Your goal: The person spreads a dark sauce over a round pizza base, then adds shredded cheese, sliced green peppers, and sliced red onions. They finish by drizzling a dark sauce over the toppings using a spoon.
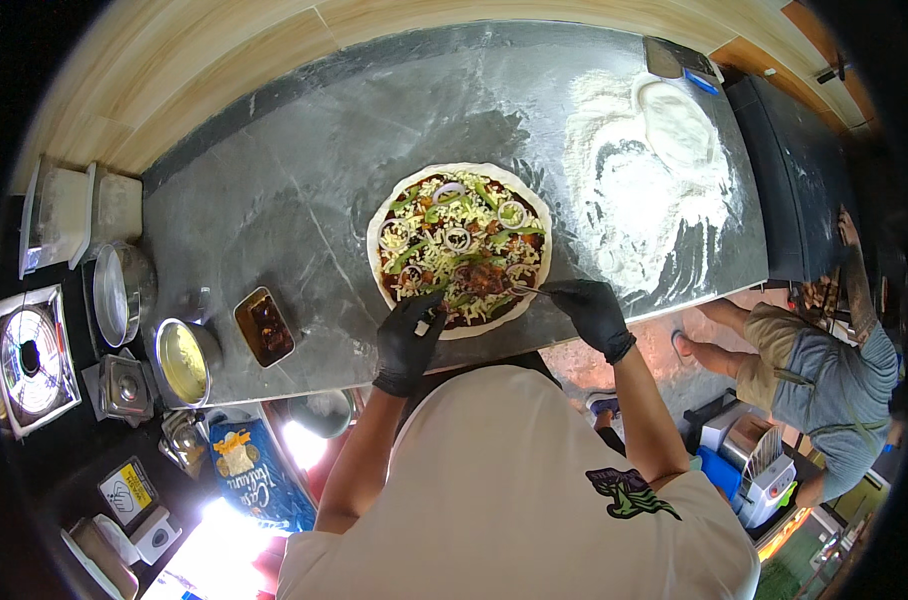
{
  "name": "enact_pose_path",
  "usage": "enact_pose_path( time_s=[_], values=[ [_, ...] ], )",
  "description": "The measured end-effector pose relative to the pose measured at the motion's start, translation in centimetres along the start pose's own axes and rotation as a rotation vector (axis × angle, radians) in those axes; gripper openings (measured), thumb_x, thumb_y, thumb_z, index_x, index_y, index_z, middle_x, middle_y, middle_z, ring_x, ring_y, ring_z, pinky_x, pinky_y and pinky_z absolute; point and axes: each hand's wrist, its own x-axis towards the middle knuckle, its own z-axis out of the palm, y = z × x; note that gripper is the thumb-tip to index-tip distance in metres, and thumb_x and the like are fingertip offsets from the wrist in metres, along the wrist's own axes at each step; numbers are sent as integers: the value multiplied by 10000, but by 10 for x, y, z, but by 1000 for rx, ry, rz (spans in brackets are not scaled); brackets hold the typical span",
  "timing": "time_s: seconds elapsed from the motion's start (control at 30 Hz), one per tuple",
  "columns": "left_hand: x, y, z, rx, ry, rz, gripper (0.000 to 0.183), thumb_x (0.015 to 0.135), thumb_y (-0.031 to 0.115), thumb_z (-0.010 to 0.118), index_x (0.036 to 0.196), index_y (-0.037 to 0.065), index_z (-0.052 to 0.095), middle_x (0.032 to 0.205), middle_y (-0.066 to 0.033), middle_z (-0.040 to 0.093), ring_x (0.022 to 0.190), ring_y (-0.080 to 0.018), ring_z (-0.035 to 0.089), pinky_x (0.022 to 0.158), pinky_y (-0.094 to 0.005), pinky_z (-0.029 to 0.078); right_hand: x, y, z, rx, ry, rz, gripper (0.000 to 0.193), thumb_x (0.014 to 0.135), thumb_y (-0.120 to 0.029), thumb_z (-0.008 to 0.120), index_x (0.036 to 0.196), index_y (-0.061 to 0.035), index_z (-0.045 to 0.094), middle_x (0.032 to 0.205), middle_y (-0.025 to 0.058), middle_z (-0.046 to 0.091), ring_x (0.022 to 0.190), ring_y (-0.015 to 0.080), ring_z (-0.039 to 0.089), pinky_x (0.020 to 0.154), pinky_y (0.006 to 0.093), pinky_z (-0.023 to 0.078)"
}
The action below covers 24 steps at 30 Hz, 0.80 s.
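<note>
A round unbaked pizza (464, 245) lies on the dark worktop in front of me, spread with dark sauce, shredded cheese, green pepper strips and onion rings. My right hand (592, 318), in a black glove, grips a metal spoon (526, 290) at the pizza's lower right. The spoon's head reaches into a reddish-brown chunky topping (482, 278) over the pizza's lower middle. My left hand (411, 340), gloved in black too, hovers at the lower left crust; its thumb and fingers look apart, with nothing visible held. A small metal tray (265, 328) of dark saucy topping sits to the left.
White flour (639, 190) covers the worktop's right part, with a scraper (701, 82) behind it. A metal bowl of shredded cheese (185, 362) stands at the left edge, near clear containers (114, 215). Another person (824, 365) stands at the right by a dark cabinet (789, 175).
</note>
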Motion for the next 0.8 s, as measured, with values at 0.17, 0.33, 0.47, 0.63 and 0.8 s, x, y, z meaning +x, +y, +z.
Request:
enact_pose_path(
  time_s=[0.17, 0.33, 0.47, 0.63, 0.8],
  values=[
    [8, -6, -16, 139, 29, -18, 430, 835, 144, 867, 1245, 94, 748, 1169, -141, 747, 977, -278, 726, 864, -387, 577, 7, -10, -3, 33, -1, 1, 227, 966, -84, 691, 1166, -75, 800, 998, 124, 793, 845, 159, 722, 790, 311, 561],
    [32, 24, -11, 179, 42, 336, 473, 844, 204, 842, 1298, 152, 719, 1227, -100, 726, 1052, -299, 709, 905, -418, 579, 22, -22, -2, -1, -15, -81, 219, 964, -83, 699, 1158, -64, 800, 993, 132, 793, 859, 159, 723, 801, 310, 562],
    [59, 36, -6, 223, -1, 411, 294, 863, 178, 816, 1151, 133, 777, 1125, -58, 755, 1004, -291, 717, 888, -390, 587, 36, -28, -3, 105, -42, -57, 223, 963, -92, 701, 1161, -57, 797, 1016, 149, 793, 880, 177, 731, 824, 312, 564],
    [73, 14, -9, -89, 57, 134, 215, 850, 101, 818, 1063, 88, 786, 1051, -81, 763, 969, -276, 733, 868, -349, 587, 48, -24, 0, 78, 22, -127, 223, 976, -168, 695, 1145, -60, 794, 999, 157, 788, 855, 245, 746, 790, 352, 565],
    [96, -19, -19, -96, 89, 84, 265, 807, 131, 852, 1058, 81, 782, 1049, -111, 766, 951, -288, 731, 857, -371, 576, 50, -20, 4, 47, 60, -102, 221, 978, -188, 696, 1131, -65, 797, 1026, 160, 785, 870, 281, 755, 785, 371, 574]
  ],
)
